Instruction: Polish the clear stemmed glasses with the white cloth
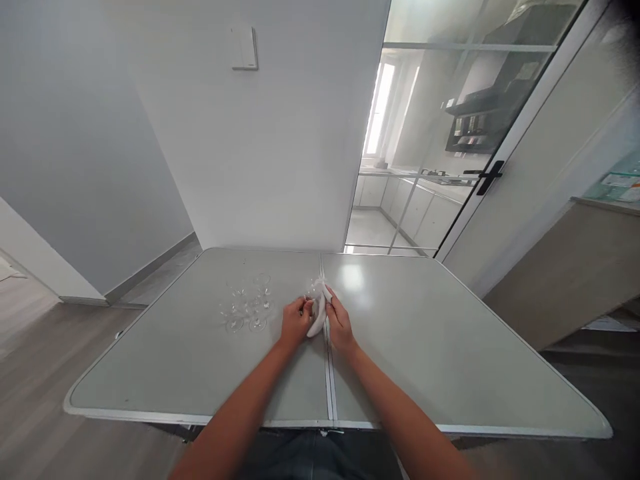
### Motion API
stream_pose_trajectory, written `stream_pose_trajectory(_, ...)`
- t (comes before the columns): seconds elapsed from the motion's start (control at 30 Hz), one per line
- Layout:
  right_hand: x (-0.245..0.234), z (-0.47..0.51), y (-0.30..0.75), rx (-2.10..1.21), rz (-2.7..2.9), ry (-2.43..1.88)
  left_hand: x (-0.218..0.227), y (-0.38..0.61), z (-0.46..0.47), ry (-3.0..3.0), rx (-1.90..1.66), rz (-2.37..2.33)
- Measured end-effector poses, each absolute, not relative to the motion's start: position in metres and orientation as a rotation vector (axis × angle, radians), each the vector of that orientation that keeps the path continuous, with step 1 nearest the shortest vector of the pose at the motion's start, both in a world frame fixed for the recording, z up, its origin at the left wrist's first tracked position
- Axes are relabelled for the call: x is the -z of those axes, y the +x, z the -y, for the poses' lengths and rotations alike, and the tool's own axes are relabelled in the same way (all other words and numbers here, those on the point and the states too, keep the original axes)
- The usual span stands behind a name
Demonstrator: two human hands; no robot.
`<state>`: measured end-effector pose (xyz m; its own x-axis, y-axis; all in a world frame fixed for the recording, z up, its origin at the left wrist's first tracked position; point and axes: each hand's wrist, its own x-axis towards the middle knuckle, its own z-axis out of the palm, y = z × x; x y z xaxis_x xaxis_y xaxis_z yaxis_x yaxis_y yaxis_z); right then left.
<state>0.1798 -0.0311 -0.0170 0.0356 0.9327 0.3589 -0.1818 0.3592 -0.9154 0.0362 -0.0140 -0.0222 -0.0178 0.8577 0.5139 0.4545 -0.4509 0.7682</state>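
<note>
White cloth (319, 321) is pinched in the right hand (341, 324) against a clear glass (315, 289), held by the closed fingers of the left hand (296, 321) over the seam (330, 387) of the table (450, 347). More glasses (250, 305) are clustered on the table at left; beyond, a switch (244, 49) is mounted on the wall (280, 147) beside a paned door (435, 133).
</note>
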Motion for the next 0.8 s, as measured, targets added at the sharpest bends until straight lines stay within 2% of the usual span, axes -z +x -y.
stream_pose_trajectory(0.27, 0.01, 0.034, 0.19, -0.157, 2.11, -0.824, 0.027, 0.035, 0.011, 2.042, -1.424, -1.515)
stream_pose_trajectory(0.43, -0.006, 0.036, 0.194, 0.178, 2.188, -0.842, 0.035, 0.035, 0.009, 2.419, -1.338, -1.468)
stream_pose_trajectory(0.6, -0.01, 0.034, 0.199, 0.078, 1.956, -1.09, 0.034, 0.038, 0.014, 2.79, -1.293, -1.276)
stream_pose_trajectory(0.7, -0.01, 0.028, 0.205, -0.16, 1.796, -1.262, 0.033, 0.036, 0.016, 2.874, -1.192, -1.231)
stream_pose_trajectory(0.8, -0.01, 0.02, 0.214, -0.539, 1.576, -1.3, 0.032, 0.033, 0.018, 2.92, -1.093, -1.19)
